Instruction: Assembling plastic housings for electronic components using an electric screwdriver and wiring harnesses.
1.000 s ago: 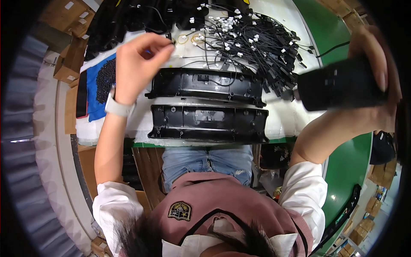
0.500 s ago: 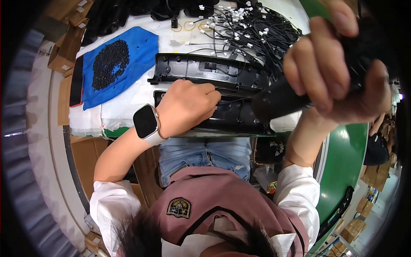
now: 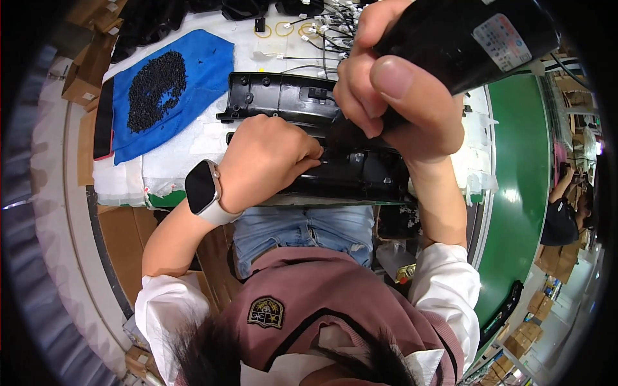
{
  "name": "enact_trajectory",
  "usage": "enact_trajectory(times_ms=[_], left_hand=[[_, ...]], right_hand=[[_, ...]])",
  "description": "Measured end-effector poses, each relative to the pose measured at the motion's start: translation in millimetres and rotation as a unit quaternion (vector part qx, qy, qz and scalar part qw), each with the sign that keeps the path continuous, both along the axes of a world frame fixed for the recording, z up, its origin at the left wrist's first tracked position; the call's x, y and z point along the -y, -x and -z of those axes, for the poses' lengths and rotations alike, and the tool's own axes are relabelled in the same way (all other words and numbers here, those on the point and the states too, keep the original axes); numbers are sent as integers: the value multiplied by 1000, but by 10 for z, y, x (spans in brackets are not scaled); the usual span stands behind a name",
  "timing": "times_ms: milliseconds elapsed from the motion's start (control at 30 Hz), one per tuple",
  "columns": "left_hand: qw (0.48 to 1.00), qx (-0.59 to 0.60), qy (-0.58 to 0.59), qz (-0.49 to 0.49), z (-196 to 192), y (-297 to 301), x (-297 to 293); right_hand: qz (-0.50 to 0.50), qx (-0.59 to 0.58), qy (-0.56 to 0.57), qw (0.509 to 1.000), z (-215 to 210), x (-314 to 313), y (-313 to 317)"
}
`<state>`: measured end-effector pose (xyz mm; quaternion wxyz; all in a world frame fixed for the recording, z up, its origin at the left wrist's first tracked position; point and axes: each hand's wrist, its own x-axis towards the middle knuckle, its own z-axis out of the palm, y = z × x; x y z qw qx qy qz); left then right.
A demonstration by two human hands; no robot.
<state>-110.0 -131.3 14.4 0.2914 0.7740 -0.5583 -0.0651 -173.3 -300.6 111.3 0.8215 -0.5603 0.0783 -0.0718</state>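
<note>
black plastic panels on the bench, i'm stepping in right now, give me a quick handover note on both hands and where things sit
Left hand: closed, fingertips pressed onto the nearer black plastic panel at the bench edge.
Right hand: gripping a black power tool, held over the same panel.
A second black panel lies just behind it.
Blue cloth with a heap of small black parts sits to the left; a bundle of wired connectors lies at the back.
Done: both panels laid out.
Left: cannot tell which fastenings are in.

Mauve sweater with crest patch (image 3: pixel 266 312), white rolled sleeves, blue jeans, white-strapped smartwatch (image 3: pixel 205 190).
</note>
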Motion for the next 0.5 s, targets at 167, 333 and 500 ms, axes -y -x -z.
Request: enact_trajectory(times_ms=[167,333,500], left_hand=[[1000,3,-18,2,-12,-10,19],[1000,5,-19,2,-9,-18,23],[1000,5,-20,0,-4,-21,31]], right_hand=[[-14,76,46,996,105,50,-46],[-28,155,91,983,212,96,-84],[-41,233,135,962,330,140,-188]])
